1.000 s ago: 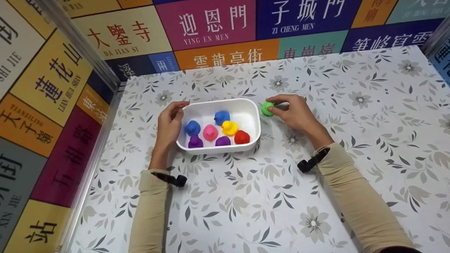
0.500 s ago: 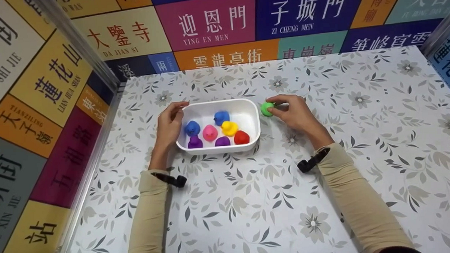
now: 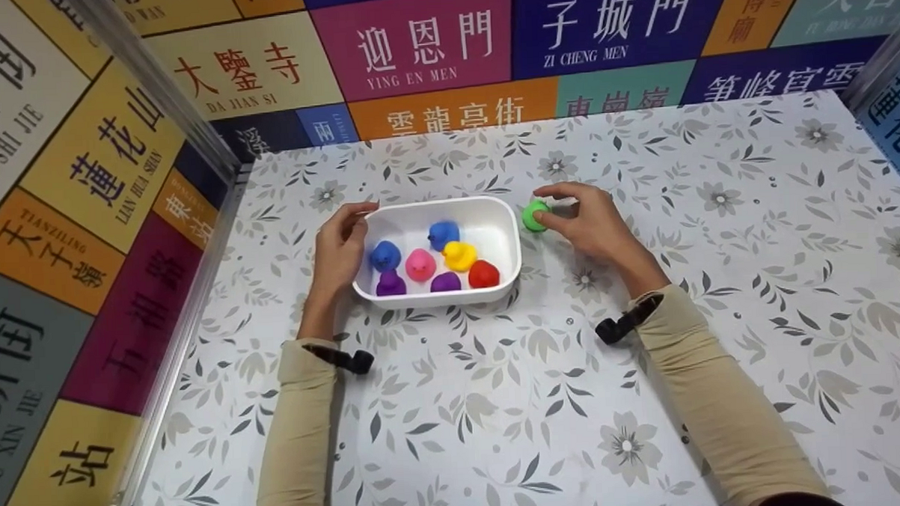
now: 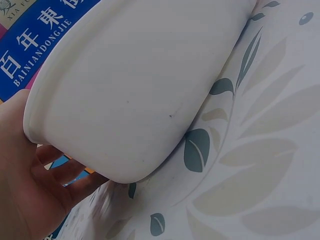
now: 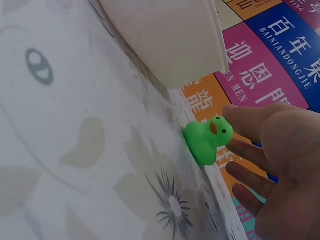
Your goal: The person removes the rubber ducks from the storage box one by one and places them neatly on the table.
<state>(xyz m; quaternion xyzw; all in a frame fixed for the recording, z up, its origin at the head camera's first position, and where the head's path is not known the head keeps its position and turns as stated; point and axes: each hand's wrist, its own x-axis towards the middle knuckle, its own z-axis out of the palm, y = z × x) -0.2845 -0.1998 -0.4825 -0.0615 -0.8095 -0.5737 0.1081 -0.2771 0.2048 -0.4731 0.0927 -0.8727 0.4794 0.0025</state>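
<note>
A white plastic tub (image 3: 493, 215) stands on the table with several small rubber ducks inside: blue (image 3: 443, 236), pink (image 3: 420, 266), yellow (image 3: 460, 256), red (image 3: 484, 275) and purple (image 3: 390, 283) among them. My left hand (image 3: 339, 246) holds the tub's left end; the left wrist view shows the thumb at the rim and the fingers along the outside wall. Just right of the tub, a green rubber duck (image 5: 207, 141) sits upright on the tabletop. My right hand (image 3: 591, 222) is beside it, fingers spread and loose, the thumb close to its head; contact is hard to tell.
A floral-patterned cloth (image 3: 470, 402) covers the table. Coloured panels with printed characters (image 3: 420, 40) rise behind the table and along its left side (image 3: 110, 167). A black camera mount (image 3: 628, 319) is strapped to each wrist.
My right index finger has lifted away from the green duck and the hand has opened slightly. The duck stays about where it was. The left hand and tub have not moved.
</note>
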